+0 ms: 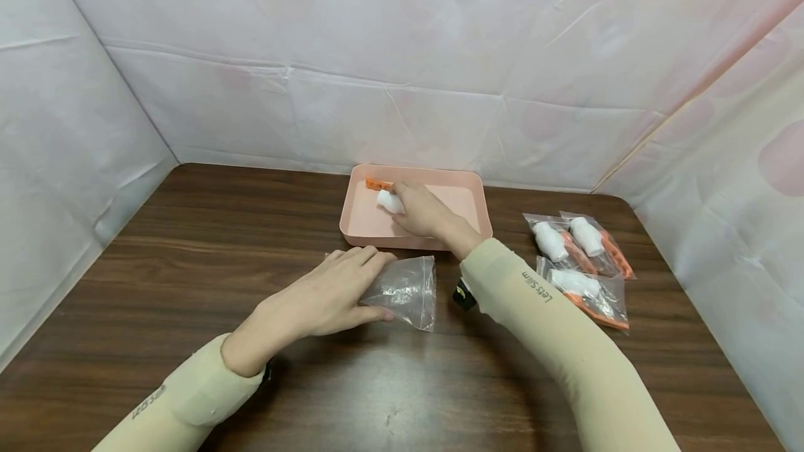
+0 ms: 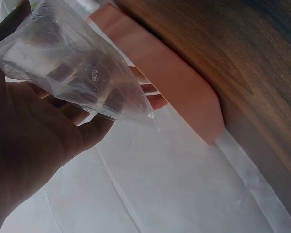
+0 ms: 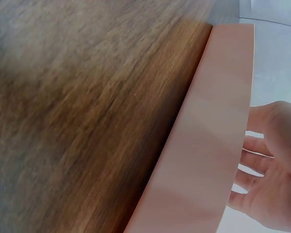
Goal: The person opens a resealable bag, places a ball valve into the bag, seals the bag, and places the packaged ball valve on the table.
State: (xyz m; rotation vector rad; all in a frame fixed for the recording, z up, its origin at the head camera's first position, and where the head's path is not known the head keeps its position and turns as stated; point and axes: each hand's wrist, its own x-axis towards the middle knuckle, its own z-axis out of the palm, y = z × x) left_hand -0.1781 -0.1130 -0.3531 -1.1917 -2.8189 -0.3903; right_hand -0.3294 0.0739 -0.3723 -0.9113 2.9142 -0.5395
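My left hand (image 1: 336,291) holds a clear zip-seal plastic bag (image 1: 405,291) between thumb and fingers. In the left wrist view, the crumpled bag (image 2: 82,63) covers part of the fingers. Over the pink tray (image 1: 358,237), my right hand (image 1: 423,209) reaches down with its fingertips at a white bottle-shaped piece (image 1: 389,201). An orange strip with dark marks (image 1: 378,185) lies just beyond, by the index finger. The right wrist view shows the right hand (image 3: 276,165) with loosely extended fingers, their tips hidden behind the tray wall (image 3: 199,131).
On the right of the table lie several clear bags: one at the front (image 1: 587,291) and two behind, each with a white piece (image 1: 551,241) and an orange strip (image 1: 618,257). White sheets (image 1: 402,89) enclose the brown wooden table (image 1: 188,257) at the back and sides.
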